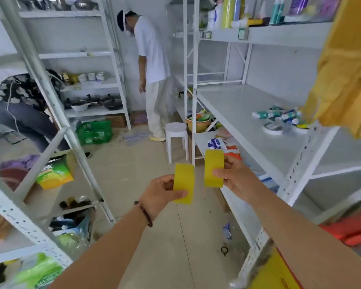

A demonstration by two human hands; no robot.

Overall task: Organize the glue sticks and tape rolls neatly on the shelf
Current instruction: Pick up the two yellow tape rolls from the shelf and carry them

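I hold two yellow tape rolls out over the aisle floor, edge-on to me. My left hand (162, 193) grips the lower yellow tape roll (184, 182). My right hand (234, 177) pinches the higher yellow tape roll (214, 166). To the right, the white shelf (244, 122) carries a loose pile of glue sticks (279, 115) and white tape rolls (272, 128) near its far right end. Both held rolls are left of that shelf and apart from it.
A person in white stands at the far end of the aisle, and another bends over at left. A white stool (175, 135) and a green basket (94, 132) stand on the floor. White racks line both sides. A yellow cloth (346, 76) hangs at upper right.
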